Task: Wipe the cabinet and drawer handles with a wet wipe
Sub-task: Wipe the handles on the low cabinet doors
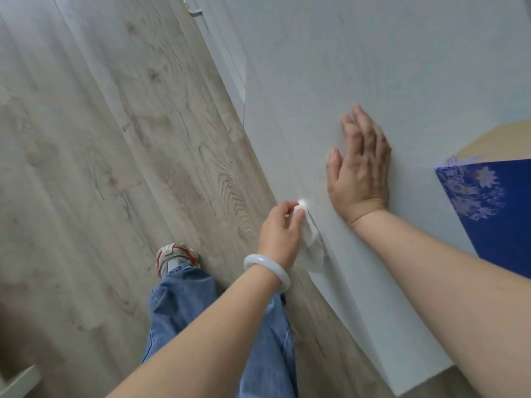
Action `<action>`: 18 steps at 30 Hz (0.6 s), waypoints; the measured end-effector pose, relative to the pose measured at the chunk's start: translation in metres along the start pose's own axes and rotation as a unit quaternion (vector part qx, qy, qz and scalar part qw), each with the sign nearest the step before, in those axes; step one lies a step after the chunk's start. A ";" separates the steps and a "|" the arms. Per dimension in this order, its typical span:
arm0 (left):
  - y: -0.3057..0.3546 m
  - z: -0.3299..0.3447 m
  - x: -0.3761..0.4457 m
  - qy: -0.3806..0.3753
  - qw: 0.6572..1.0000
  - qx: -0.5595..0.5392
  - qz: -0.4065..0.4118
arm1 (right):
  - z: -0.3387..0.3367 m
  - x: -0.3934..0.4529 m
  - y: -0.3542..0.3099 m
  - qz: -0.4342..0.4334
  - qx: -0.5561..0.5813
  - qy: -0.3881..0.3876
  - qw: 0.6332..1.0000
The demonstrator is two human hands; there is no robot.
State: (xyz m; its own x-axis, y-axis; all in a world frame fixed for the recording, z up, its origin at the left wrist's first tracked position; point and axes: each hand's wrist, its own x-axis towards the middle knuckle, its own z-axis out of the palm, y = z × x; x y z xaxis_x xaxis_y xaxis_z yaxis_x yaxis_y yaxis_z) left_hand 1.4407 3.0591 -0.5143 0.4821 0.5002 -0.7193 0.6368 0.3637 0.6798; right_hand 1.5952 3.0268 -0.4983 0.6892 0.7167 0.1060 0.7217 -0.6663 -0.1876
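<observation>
My left hand (280,228), with a white bangle on its wrist, pinches a white wet wipe (314,251) against the front edge of a pale grey cabinet (359,67). The wipe is wrapped over a spot on that front; the handle under it is hidden. My right hand (360,168) lies flat with straight fingers on the cabinet's top surface, just above and to the right of the left hand.
A blue patterned box (494,214) sits on the cabinet top at the right, with a tan surface (497,142) behind it. A small metal handle (195,12) shows far up the cabinet front. Wood-look floor (100,139) fills the left; my jeans leg and sneaker (175,258) stand below.
</observation>
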 end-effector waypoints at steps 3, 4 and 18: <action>-0.004 0.002 -0.001 -0.008 0.999 0.026 0.020 | 0.000 0.000 0.000 -0.002 -0.005 0.006 1.000; -0.005 0.002 0.001 0.000 1.000 0.022 0.014 | 0.000 -0.001 0.000 -0.003 -0.006 0.008 1.000; 0.007 0.000 0.000 -0.025 0.960 -0.188 -0.206 | 0.002 0.001 0.002 -0.011 -0.023 0.011 1.000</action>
State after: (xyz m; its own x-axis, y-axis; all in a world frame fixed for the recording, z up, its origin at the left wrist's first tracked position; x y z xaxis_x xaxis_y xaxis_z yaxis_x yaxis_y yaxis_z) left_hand 1.4452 3.0612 -0.5091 0.2698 0.2175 -0.9380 0.5225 0.7852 0.3323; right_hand 1.5968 3.0263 -0.5001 0.6739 0.7272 0.1304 0.7386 -0.6594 -0.1403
